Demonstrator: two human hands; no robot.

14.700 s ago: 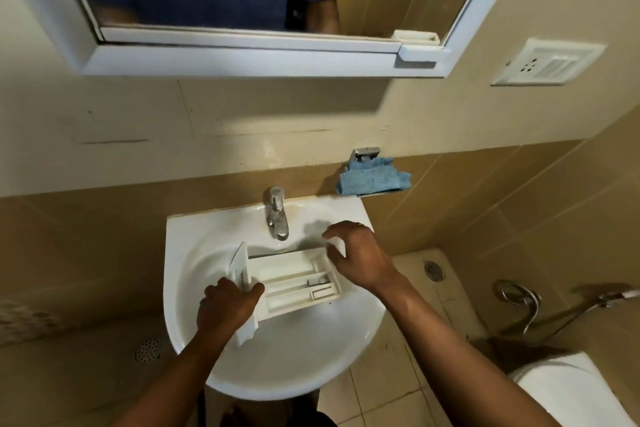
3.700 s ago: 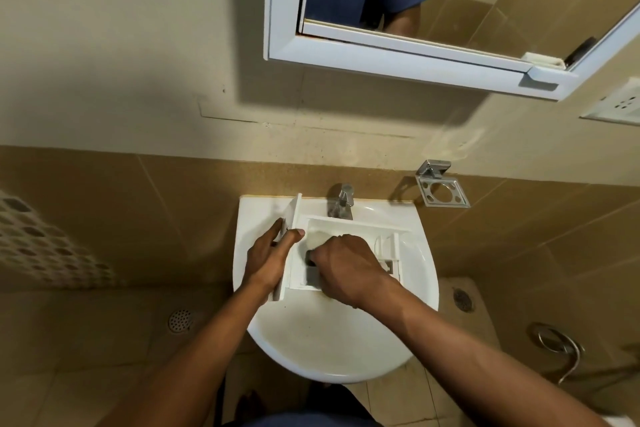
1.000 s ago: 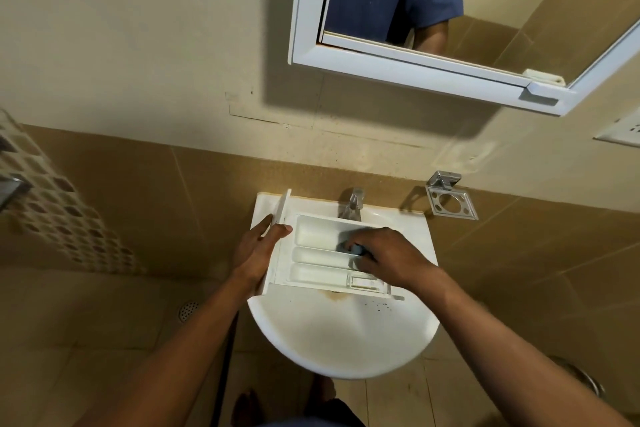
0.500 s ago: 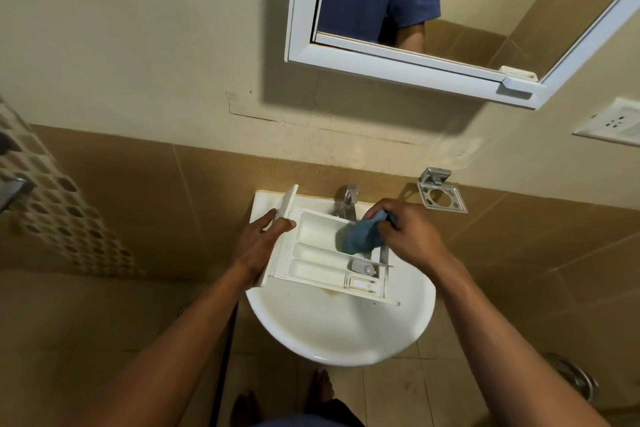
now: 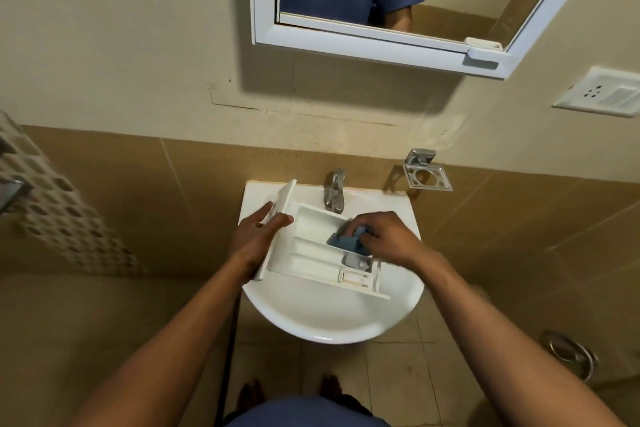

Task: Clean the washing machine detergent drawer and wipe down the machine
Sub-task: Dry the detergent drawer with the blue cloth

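Slippage is the risk: the detergent drawer [image 5: 311,248] lies across the basin [image 5: 329,321] at frame centre. The left hand [image 5: 258,241] pinches only its front panel, and the right hand [image 5: 388,239] has its fingers bunched round a blue cloth [image 5: 343,241] inside it. Hard scrubbing could tip it.

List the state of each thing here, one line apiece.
White plastic detergent drawer: lying across the white ceramic sink.
Blue cloth: bunched, pressed into the drawer.
Left hand: holds the drawer's front panel.
Right hand: grips the cloth.
Chrome tap: no water visible.
Metal wall holder: empty.
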